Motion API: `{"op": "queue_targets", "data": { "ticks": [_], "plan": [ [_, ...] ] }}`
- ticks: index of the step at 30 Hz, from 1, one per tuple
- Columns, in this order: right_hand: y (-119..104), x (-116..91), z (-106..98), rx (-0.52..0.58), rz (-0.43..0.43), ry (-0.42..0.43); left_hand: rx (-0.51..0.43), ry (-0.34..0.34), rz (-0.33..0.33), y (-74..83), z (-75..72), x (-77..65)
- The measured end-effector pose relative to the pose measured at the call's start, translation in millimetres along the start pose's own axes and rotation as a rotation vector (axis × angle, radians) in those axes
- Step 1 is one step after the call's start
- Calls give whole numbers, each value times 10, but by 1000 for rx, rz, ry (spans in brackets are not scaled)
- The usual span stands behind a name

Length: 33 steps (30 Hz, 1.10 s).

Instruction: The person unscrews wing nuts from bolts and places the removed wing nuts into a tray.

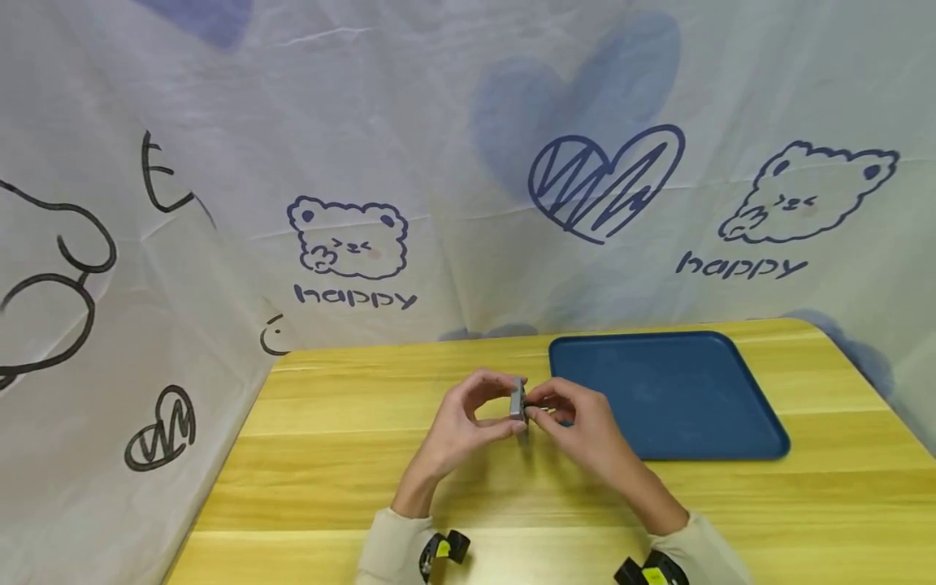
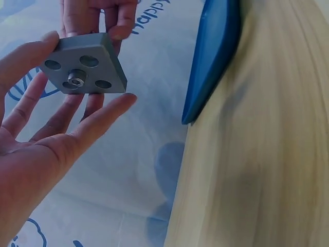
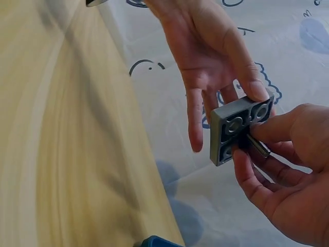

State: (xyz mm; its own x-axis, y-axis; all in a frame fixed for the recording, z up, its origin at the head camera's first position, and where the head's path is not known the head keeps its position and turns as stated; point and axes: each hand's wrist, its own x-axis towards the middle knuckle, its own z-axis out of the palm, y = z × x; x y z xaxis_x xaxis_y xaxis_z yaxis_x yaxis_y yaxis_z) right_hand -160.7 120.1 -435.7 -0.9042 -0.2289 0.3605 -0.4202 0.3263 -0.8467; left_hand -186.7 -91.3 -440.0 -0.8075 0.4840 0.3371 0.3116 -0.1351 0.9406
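Note:
A small grey square plate point(image 1: 517, 399) is held up above the table, its edges gripped between the thumb and fingers of my left hand point(image 1: 459, 421). Round holes pierce it, and the left wrist view shows a socket-head bolt point(image 2: 77, 78) with its head standing out from one hole. On the recessed back, seen in the right wrist view, the threaded shank point(image 3: 259, 146) juts out. My right hand point(image 1: 587, 421) pinches around the shank close to the plate. Something dark sits between those fingertips, too hidden to identify.
Behind and right of the hands, a blue tray point(image 1: 676, 394) lies on the wood-grain table point(image 1: 329, 471). A white cloth point(image 1: 453, 162) with drawn bears and hearts hangs behind the table and along its left side. Each forearm wears a black wrist camera.

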Motion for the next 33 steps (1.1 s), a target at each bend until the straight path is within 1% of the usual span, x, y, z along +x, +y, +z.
{"op": "queue_targets", "data": {
  "ticks": [2, 4, 6, 11, 14, 18, 20, 23, 25, 28, 33],
  "plan": [
    [11, 31, -3, 6, 11, 10, -11, 7, 5, -1, -10, 25],
    [18, 69, 0, 13, 26, 11, -11, 16, 0, -1, -21, 53],
    [20, 107, 2, 35, 35, 5, -3, 28, 9, -5, -32, 81],
    [49, 183, -5, 134, 43, -4, 33, 53, 23, -4, -54, 131],
    [71, 190, -13, 183, 63, 2, 55, 49, 17, -2, -60, 139],
    [84, 191, -13, 191, 83, -6, 37, 49, 9, 6, -63, 121],
    [75, 191, -17, 178, 72, -3, 15, 46, 6, 22, -59, 114],
    [52, 196, -23, 163, 51, 4, 22, 48, 11, 51, -52, 111],
    [29, 190, -26, 151, 35, 6, 37, 55, 24, 73, -41, 115],
    [-1, 168, -25, 140, 9, 7, 24, 70, 54, 86, -17, 118],
    [-45, 121, -22, 56, -84, 67, -61, 74, 77, 88, 32, 116]
  ]
}}
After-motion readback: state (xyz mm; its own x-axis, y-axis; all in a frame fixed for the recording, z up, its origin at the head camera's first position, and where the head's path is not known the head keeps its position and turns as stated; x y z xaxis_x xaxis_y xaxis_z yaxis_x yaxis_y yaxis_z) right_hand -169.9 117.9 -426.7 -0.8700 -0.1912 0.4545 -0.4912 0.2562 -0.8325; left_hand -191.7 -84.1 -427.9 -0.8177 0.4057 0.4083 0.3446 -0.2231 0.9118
